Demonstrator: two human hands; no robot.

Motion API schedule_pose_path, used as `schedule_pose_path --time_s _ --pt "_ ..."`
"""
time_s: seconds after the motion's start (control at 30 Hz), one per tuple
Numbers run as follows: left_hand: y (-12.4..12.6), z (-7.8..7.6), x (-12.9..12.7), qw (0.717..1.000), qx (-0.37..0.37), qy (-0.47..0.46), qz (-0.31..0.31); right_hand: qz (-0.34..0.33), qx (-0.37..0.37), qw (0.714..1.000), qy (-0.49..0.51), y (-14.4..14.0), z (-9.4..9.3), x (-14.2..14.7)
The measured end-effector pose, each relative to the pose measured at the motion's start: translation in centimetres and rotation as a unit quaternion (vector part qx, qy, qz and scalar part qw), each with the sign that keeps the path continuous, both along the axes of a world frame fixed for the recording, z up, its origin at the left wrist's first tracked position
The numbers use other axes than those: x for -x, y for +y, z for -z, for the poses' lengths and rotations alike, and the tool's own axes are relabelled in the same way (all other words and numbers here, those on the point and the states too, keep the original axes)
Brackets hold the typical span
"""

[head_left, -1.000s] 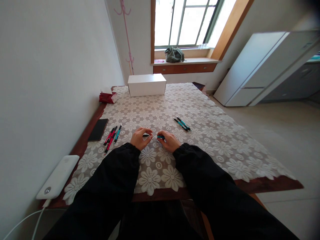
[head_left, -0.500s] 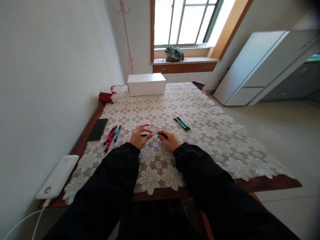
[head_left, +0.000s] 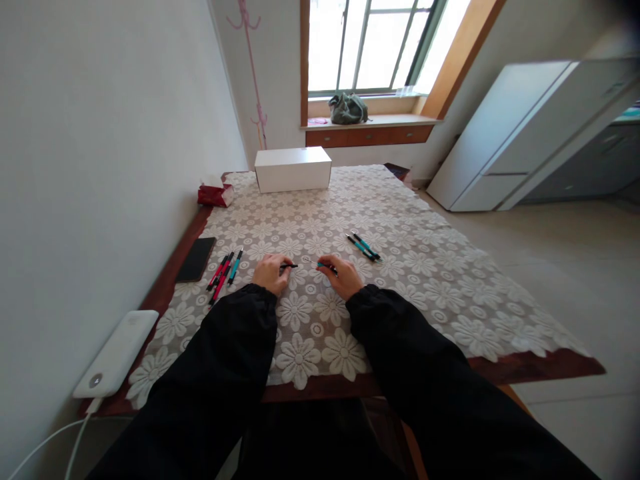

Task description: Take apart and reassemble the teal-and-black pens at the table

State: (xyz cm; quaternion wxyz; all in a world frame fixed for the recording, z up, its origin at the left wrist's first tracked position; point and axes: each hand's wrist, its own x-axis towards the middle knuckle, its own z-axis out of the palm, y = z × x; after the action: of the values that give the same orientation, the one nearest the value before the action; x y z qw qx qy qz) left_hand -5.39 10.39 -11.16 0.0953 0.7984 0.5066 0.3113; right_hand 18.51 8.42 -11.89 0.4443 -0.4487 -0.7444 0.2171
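Nearer than the white box (head_left: 293, 171), the left grip (head_left: 271, 273) is easing its pinched black piece (head_left: 294, 266) farther from the teal pen (head_left: 321, 265) in the right grip (head_left: 341, 276), leaving them unjoined.

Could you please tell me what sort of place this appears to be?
Probably a room in a home, perhaps a dining area: a lace-covered table, a pink coat stand by the window, and what looks like a white fridge.
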Motion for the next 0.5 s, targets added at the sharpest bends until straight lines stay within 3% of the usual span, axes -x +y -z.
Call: schedule_pose_path --time_s 0.23,0.5 --pt "0.16 -0.06 -0.06 0.994 -0.059 -0.091 -0.011 0.034 0.003 0.996 -0.080 0.45 0.38 -0.62" --pt "-0.37 -0.57 -0.55 0.990 -0.086 -0.113 0.012 0.037 0.009 0.994 -0.098 0.29 0.30 -0.54"
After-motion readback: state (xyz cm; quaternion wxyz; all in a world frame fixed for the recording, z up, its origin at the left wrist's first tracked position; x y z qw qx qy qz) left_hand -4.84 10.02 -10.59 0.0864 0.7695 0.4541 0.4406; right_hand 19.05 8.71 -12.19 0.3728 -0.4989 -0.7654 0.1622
